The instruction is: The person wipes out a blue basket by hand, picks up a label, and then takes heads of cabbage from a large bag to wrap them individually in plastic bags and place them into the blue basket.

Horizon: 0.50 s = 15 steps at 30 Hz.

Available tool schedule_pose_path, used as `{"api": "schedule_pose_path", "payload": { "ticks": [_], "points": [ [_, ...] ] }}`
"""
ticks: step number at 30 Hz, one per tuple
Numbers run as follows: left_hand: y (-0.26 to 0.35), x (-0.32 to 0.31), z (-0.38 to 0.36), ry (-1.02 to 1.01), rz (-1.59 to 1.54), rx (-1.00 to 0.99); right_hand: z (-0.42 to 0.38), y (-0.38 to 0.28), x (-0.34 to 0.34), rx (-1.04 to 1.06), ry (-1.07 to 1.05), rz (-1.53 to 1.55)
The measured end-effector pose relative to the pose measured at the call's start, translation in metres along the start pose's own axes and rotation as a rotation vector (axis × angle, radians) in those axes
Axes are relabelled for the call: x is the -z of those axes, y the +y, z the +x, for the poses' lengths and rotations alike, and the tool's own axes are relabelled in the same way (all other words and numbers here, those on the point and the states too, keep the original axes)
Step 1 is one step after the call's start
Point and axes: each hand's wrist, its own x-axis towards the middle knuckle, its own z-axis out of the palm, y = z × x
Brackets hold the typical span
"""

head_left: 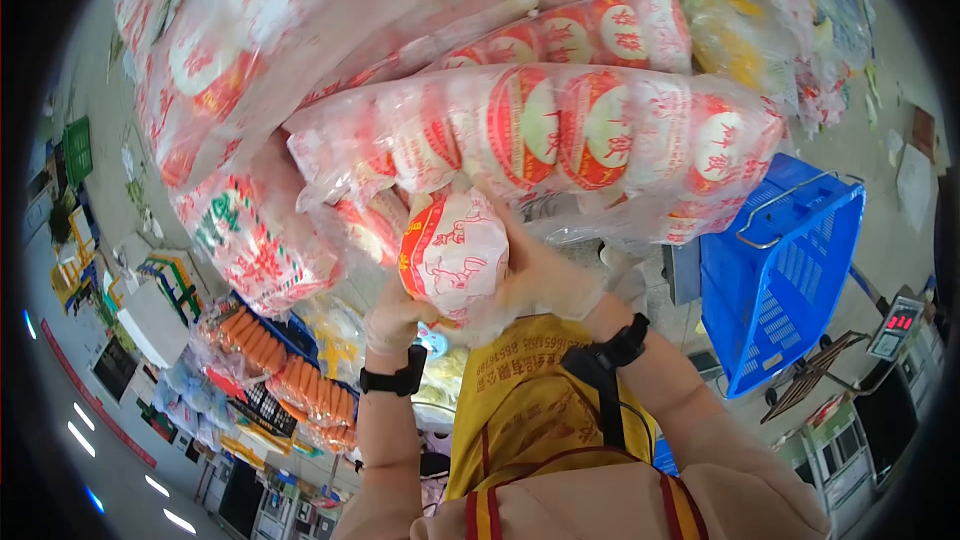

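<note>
Market-like room, grey floor at the edges, produce standing all about. Largest: a heap of clear plastic bags, bulging with red-and-white wrapped packs; what carries it is hidden. Across its near side, a long bag with packs side by side, the film probably keeping the row together. Blue basket tilted at the person's right, handle up. Crated carrots to the left, a lit scale display far right. Yellow apron beneath the arms, likely against dirt

Smallest, and central: one wrapped pack, held just below the long bag, over the apron's top. Grip: left hand at its lower left, right hand along its right side, spread about as wide as the pack; two-sided support seems to suit its rounded bulk. Far fingertips hidden, cannot tell how they close
</note>
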Motion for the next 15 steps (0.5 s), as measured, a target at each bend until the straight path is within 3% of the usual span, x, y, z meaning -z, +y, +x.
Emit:
{"api": "schedule_pose_path", "payload": {
  "ticks": [1,3,4,5,7,8,10,11,13,15],
  "points": [
    [0.006,-0.014,0.005,-0.019,0.007,0.004,-0.008,-0.002,0.006,0.014,0.014,-0.006],
    [0.014,-0.039,0.016,-0.009,0.313,-0.044,-0.025,-0.007,0.025,-0.304,-0.019,0.205],
    [0.011,-0.03,0.026,-0.103,0.557,-0.155,-0.035,-0.005,0.038,-0.29,-0.015,0.204],
    [0.008,-0.026,0.034,-0.11,0.566,-0.156,-0.047,0.001,0.054,-0.276,-0.005,0.326],
    [0.01,-0.025,0.058,0.137,0.594,-0.063,-0.071,0.005,0.081,-0.238,0.002,0.453],
    [0.018,-0.049,0.085,0.405,0.517,-0.145,-0.085,0.004,0.092,-0.22,0.072,0.516],
    [0.002,-0.04,0.132,0.601,0.844,-0.339,-0.112,0.009,0.112,-0.19,0.143,0.587],
    [0.008,-0.048,0.153,0.591,0.855,-0.344,-0.125,0.015,0.123,-0.155,0.174,0.678],
    [0.014,-0.068,0.188,0.463,0.519,-0.281,-0.153,0.018,0.141,-0.101,0.215,0.778],
    [0.005,-0.06,0.198,0.477,0.443,-0.206,-0.184,0.015,0.157,-0.107,0.396,0.809]
  ]
}}
